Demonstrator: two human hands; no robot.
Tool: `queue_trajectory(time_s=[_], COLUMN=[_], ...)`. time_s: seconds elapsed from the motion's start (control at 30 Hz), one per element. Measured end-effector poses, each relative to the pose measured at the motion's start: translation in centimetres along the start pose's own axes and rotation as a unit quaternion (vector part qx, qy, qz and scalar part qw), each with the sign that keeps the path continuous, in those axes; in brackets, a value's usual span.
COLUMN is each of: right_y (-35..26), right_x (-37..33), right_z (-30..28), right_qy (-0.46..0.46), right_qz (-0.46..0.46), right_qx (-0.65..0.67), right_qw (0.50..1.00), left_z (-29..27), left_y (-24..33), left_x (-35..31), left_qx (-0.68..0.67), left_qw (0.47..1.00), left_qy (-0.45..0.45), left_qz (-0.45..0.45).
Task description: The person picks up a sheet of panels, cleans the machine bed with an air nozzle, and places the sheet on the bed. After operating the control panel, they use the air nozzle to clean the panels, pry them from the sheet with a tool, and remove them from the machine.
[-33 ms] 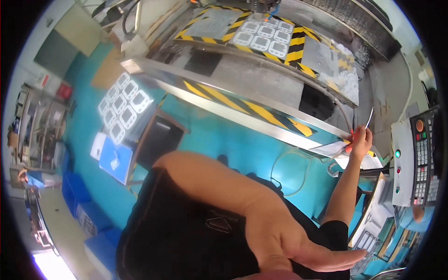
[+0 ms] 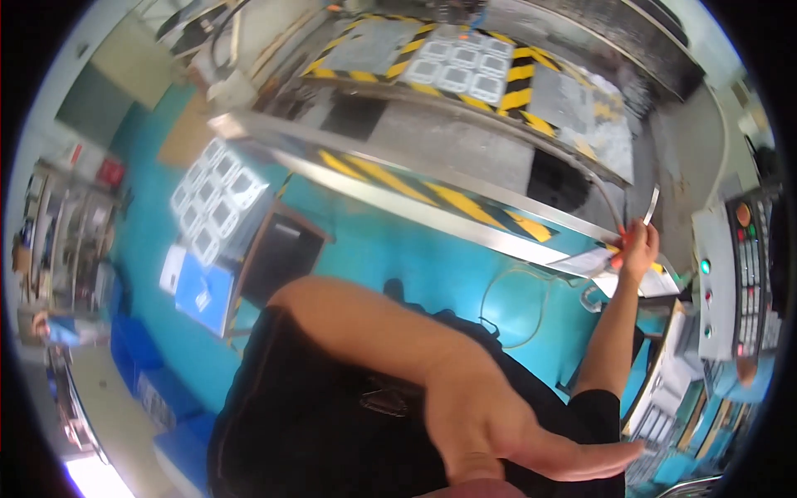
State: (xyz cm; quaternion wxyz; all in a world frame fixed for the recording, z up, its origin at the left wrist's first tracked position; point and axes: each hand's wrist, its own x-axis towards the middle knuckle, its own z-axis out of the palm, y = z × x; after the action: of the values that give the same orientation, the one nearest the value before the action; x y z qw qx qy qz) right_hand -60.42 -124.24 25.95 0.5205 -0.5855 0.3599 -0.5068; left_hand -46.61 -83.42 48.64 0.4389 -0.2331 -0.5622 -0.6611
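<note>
Right hand [image 2: 639, 249]: fingers closed around the lower end of a thin metal strip [image 2: 652, 206], no gap that I can see. Fingertip details are too blurry to swear by.
Metal strip: sticks up out of the fist, slightly tilted, over the right end of the striped metal rail [image 2: 407, 178], free end touching nothing as far as I can tell.
Orange-red piece [image 2: 617, 261]: right at that same hand, next to the hose [image 2: 612, 203]. Honestly can't tell if it's gripped too, or part of the same tool.
Left hand [image 2: 523, 432]: close to the camera at the bottom, thumb side stretched right. Nothing visible in it, but some fingers are cut off, so can't call its grip.
White frames [image 2: 459, 68]: laid out in rows on the machine bed, well apart from both hands.
Handling tip: I'd keep the hold snug and low, wrist loose, so the strip doesn't twist.
Hose tip: imo leave it some slack, a tug could pull the hand off line.
Control panel [image 2: 711, 270]: just right of the working hand, so I'd mind that elbow around the buttons.
</note>
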Motion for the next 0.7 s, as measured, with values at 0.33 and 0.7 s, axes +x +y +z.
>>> queue_trajectory(time_s=[0.33,0.7], right_y=[-1.1,-0.1], right_x=[-0.7,-0.2], right_z=[3.3,3.6], right_qy=[0.03,0.013], right_qz=[-0.004,-0.026], right_qx=[-0.053,-0.025], right_qw=[0.998,0.999], left_z=[-1.3,-0.7], left_y=[-1.4,-1.4], left_x=[-0.8,-0.2], left_qx=[0.15,0.124], left_qw=[0.987,0.992], left_qy=[-0.023,-0.027], left_qz=[-0.054,-0.023])
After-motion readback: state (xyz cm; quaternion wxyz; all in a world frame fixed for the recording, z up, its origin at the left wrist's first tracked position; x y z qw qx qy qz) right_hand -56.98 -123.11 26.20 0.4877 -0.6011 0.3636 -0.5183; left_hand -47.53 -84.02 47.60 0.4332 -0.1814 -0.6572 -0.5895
